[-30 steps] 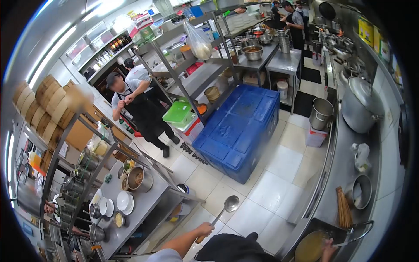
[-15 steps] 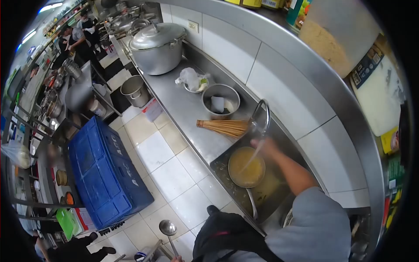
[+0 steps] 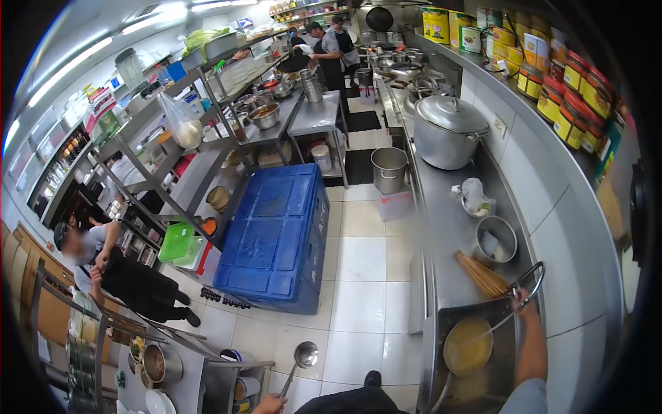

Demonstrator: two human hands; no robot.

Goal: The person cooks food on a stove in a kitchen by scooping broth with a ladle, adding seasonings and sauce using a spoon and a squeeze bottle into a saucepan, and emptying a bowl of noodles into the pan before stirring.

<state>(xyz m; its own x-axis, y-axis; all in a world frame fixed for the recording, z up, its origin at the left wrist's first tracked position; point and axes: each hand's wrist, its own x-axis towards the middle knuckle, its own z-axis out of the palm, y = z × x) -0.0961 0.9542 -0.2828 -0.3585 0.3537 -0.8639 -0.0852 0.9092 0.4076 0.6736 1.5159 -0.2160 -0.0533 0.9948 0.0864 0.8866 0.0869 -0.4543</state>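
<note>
Two hands busy: right hand point(image 3: 522, 298) grips curved faucet point(image 3: 529, 277) over round steel wok point(image 3: 468, 346) of yellow liquid in sink; left hand point(image 3: 267, 403) holds long-handled steel ladle point(image 3: 303, 356). Risk: overflow, slippery floor.

A blue crate point(image 3: 276, 234) on the tiled floor, a lidded pot point(image 3: 448, 131) on the counter point(image 3: 441, 228)

No text was legible; printing on the yellow shelf cans point(image 3: 552, 93) was too small to read.

Open tiled aisle between blue crate point(image 3: 276, 234) and steel counter point(image 3: 441, 228).
</note>
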